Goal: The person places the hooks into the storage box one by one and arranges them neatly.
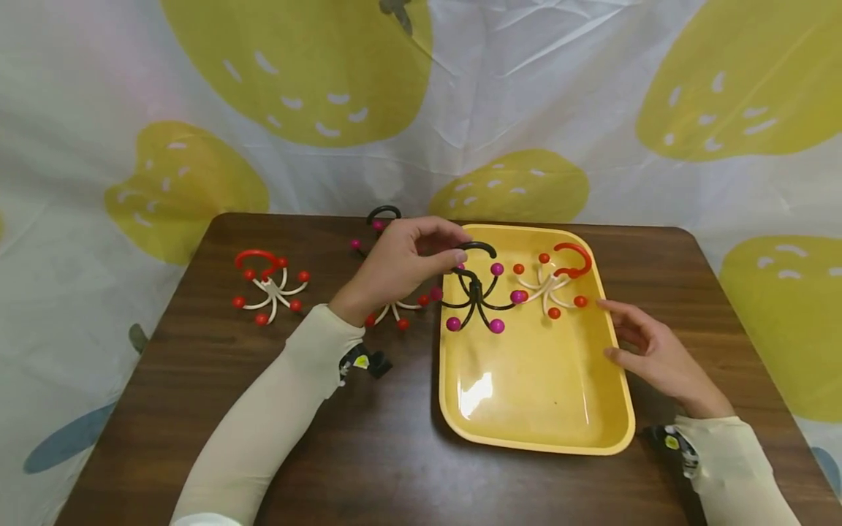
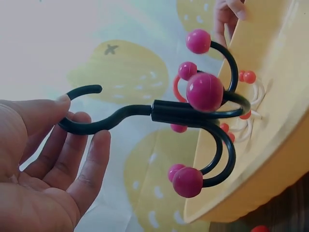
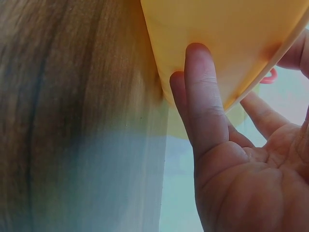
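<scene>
My left hand (image 1: 414, 252) pinches the curved hook end of a black swivel hanger (image 1: 475, 292) between thumb and fingers. This hanger has several curved arms tipped with magenta balls. It hangs upright, arms downward, over the left part of a yellow tray (image 1: 526, 394). In the left wrist view, the hanger's black stem (image 2: 176, 112) and balls show in full. Against the tray's right side rests my right hand (image 1: 658, 358), its straight fingers (image 3: 205, 92) touching the outer wall. A white hanger with red hook and red balls (image 1: 549, 288) lies inside the tray.
On the brown table (image 1: 368, 438), a white hanger with a red hook (image 1: 271, 288) sits at the left. Partly hidden by my left arm are another white-and-red hanger (image 1: 395, 314) and a black-and-magenta one (image 1: 384, 213). A patterned cloth (image 1: 493, 109) hangs behind.
</scene>
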{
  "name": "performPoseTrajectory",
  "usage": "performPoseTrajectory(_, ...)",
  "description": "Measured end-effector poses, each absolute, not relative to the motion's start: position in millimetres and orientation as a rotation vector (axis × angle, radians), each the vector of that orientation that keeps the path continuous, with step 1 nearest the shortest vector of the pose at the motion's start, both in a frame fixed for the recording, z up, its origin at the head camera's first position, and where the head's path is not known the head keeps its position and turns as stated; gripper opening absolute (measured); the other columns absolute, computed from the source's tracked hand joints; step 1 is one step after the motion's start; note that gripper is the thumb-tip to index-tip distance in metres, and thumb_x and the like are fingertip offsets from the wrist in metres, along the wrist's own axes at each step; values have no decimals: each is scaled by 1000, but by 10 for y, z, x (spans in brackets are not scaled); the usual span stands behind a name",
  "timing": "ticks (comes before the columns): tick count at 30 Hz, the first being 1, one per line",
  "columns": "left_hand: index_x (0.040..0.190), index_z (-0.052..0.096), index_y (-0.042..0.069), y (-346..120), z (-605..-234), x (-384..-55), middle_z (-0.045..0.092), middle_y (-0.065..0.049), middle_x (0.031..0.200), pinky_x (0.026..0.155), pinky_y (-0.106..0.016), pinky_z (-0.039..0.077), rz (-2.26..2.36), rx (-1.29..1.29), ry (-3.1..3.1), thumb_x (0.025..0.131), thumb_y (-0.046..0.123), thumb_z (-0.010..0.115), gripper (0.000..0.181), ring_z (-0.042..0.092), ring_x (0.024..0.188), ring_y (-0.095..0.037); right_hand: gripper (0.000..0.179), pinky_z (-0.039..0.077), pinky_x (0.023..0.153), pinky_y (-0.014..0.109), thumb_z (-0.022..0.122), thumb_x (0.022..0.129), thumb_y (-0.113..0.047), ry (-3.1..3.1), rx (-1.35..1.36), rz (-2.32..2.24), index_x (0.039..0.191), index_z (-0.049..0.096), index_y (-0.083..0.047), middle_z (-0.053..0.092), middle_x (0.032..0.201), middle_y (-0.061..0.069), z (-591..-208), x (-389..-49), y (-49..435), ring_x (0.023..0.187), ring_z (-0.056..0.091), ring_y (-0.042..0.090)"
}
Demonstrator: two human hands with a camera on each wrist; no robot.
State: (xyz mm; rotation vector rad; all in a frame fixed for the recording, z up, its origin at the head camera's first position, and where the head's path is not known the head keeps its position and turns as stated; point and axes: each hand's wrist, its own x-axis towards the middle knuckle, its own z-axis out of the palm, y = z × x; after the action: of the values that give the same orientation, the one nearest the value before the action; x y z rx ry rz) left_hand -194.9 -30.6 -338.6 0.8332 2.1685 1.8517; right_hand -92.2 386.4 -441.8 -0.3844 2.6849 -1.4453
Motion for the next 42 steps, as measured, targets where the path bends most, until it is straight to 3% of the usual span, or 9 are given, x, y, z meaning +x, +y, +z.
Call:
performPoseTrajectory(8,120,78,11,-99,-3432,-2090,77,-9,116,82,-29,59,1845,792,2187,99,16,76,21,74,98,-19,69,60,83,17,72,92,8,2693,-378,-1439,156,45,0,62,125,5,-4423,-951,3860,112,64,-9)
performPoseTrajectory(13,120,78,13,-10,-3494,-2172,77,-5,120,75,-27,51,1821,768,2224,101,16,74,20,71,97,-17,70,59,84,16,72,91,9,2686,-382,-1457,155,46,0,63,124,2,-4449,-955,3848,113,63,-9)
performPoseTrajectory(18,121,78,14,56,-3567,-2241,76,-2,120,74,-28,51,1804,766,2251,102,19,73,20,71,99,-14,70,60,83,17,73,91,9,2670,-379,-1481,154,46,1,64,125,-1,-4472,-942,3841,113,64,-7)
performPoseTrajectory(31,121,78,10,198,-3690,-2410,77,-4,120,90,-29,56,1849,739,2270,101,17,75,22,71,107,-16,70,60,83,16,72,91,9,2677,-392,-1473,155,45,1,64,124,0,-4431,-986,3852,110,65,-5)
performPoseTrajectory(42,120,78,9,321,-3741,-2390,78,-7,117,87,-25,56,1834,746,2258,101,16,74,20,71,104,-17,70,60,83,16,72,92,8,2681,-375,-1454,156,44,1,63,125,0,-4419,-958,3865,110,65,-5)
